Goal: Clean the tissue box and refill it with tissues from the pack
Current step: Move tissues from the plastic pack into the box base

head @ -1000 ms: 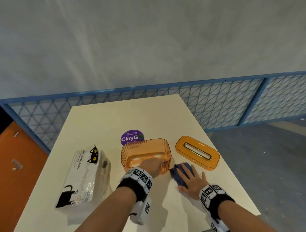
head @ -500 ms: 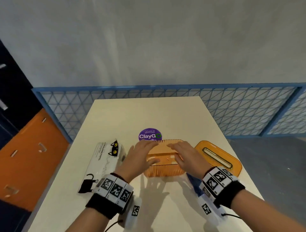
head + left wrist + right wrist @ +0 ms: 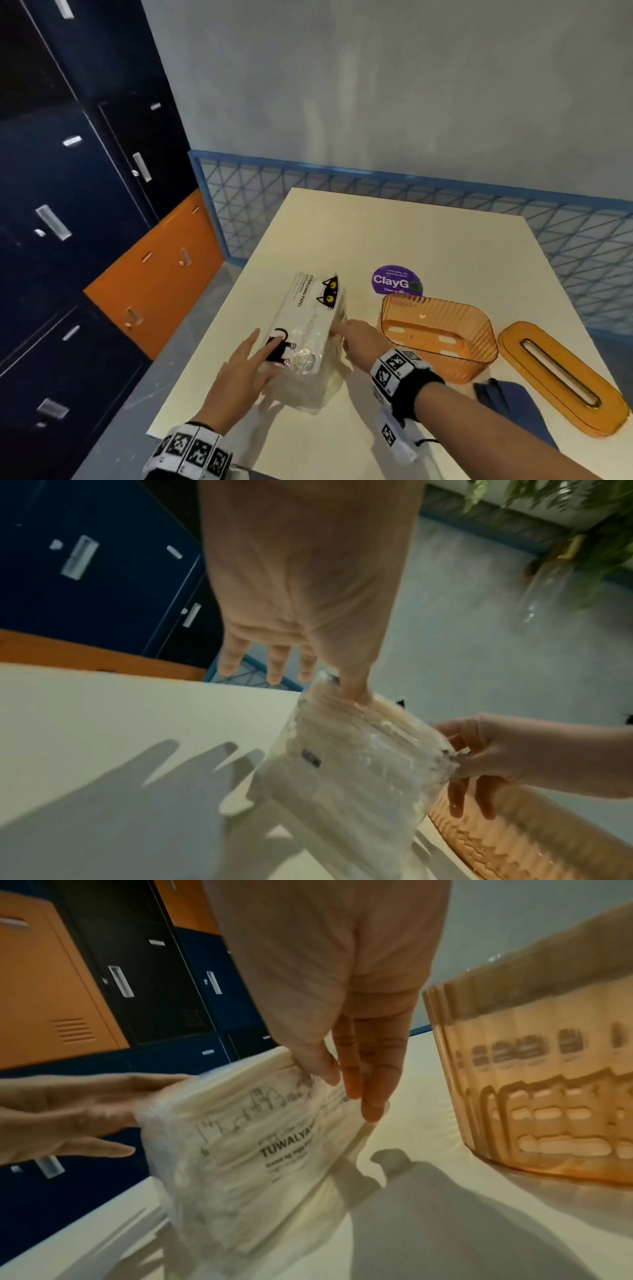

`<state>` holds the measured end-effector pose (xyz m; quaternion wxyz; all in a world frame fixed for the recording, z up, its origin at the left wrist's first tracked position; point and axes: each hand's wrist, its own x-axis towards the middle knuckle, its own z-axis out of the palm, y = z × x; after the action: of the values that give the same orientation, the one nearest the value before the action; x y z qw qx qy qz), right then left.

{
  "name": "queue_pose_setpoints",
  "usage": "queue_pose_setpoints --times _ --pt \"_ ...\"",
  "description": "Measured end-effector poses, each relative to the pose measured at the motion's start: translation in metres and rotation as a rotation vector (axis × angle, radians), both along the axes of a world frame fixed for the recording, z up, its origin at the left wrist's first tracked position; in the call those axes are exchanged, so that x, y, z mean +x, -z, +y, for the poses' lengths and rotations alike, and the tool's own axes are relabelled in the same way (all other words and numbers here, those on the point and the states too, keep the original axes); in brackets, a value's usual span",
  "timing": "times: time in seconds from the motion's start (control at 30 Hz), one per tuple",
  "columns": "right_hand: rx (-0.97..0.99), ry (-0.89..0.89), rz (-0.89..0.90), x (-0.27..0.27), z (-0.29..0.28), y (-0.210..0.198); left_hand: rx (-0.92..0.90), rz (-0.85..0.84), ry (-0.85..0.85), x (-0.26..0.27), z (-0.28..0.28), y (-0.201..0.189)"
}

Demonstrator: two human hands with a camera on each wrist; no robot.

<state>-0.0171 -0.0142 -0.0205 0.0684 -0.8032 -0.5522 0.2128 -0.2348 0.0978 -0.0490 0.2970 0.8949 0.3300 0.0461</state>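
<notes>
The clear-wrapped tissue pack (image 3: 310, 329) with black cat prints lies left of the empty orange tissue box (image 3: 442, 342). My left hand (image 3: 251, 356) touches the pack's near left side with straight, spread fingers; in the left wrist view its thumb (image 3: 356, 693) presses the pack's (image 3: 356, 764) upper edge. My right hand (image 3: 347, 334) grips the pack's right side, thumb on top and fingers (image 3: 375, 1096) down its side, so the pack (image 3: 260, 1139) looks tilted up. The orange slotted lid (image 3: 561, 377) lies right of the box. A blue cloth (image 3: 507, 401) lies on the table between box and lid.
A purple ClayGo sticker (image 3: 397, 281) is on the cream table (image 3: 394, 233) behind the box. Dark blue and orange lockers (image 3: 102, 212) stand to the left. A blue mesh railing (image 3: 342, 192) runs behind the table's far edge.
Both hands left the orange box and moved left onto the tissue pack. The right hand let go of the blue cloth, which stays on the table. The view swung left.
</notes>
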Motion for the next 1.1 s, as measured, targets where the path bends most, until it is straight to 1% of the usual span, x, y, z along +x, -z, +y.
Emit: queue_pose_setpoints --times 0.03,0.2,0.27,0.37,0.4,0.43,0.47,0.53,0.6,0.67,0.7,0.73,0.87,0.93,1.0,1.07,1.1 --pt "-0.014 -0.006 -0.017 0.000 0.001 0.003 -0.021 -0.079 -0.022 0.000 -0.001 0.003" --pt "-0.032 -0.014 -0.082 0.001 0.002 0.010 -0.105 -0.335 -0.164 0.009 -0.008 0.009" --pt "-0.015 0.004 -0.095 0.000 0.002 0.012 -0.122 -0.371 -0.155 0.013 -0.012 0.013" --pt "0.001 0.052 -0.106 0.000 0.002 0.017 -0.051 -0.313 -0.142 0.020 -0.020 0.016" --pt "-0.002 0.060 -0.105 0.000 0.002 0.020 -0.035 -0.357 -0.174 0.024 -0.021 0.016" --pt "-0.010 0.065 -0.103 0.001 0.002 0.021 -0.067 -0.440 -0.234 0.028 -0.021 0.011" --pt "-0.016 0.071 -0.097 0.003 0.001 0.023 -0.152 -0.539 -0.324 0.032 -0.021 0.005" --pt "-0.023 0.089 -0.071 0.006 0.000 0.025 -0.401 -0.686 -0.542 0.037 -0.013 -0.005" --pt "-0.031 0.103 -0.048 0.009 -0.002 0.026 -0.561 -0.719 -0.726 0.037 -0.002 -0.008" --pt "-0.026 0.104 -0.035 0.010 -0.003 0.027 -0.680 -0.730 -0.835 0.036 0.007 -0.007" --pt "-0.020 0.105 -0.032 0.009 -0.004 0.027 -0.718 -0.732 -0.861 0.036 0.010 -0.008" --pt "-0.015 0.105 -0.029 0.009 -0.004 0.028 -0.725 -0.727 -0.869 0.037 0.012 -0.009" --pt "-0.007 0.097 -0.023 0.006 -0.004 0.029 -0.621 -0.650 -0.859 0.042 0.016 -0.014" --pt "-0.006 0.098 -0.019 0.007 -0.004 0.028 -0.613 -0.644 -0.874 0.044 0.016 -0.013" --pt "-0.005 0.096 -0.012 0.007 -0.004 0.029 -0.522 -0.650 -0.803 0.044 0.014 -0.013" --pt "0.001 0.091 -0.007 0.008 -0.005 0.030 -0.413 -0.656 -0.664 0.044 0.009 -0.016" --pt "0.004 0.087 -0.008 0.008 -0.005 0.030 -0.388 -0.661 -0.601 0.043 0.005 -0.017"
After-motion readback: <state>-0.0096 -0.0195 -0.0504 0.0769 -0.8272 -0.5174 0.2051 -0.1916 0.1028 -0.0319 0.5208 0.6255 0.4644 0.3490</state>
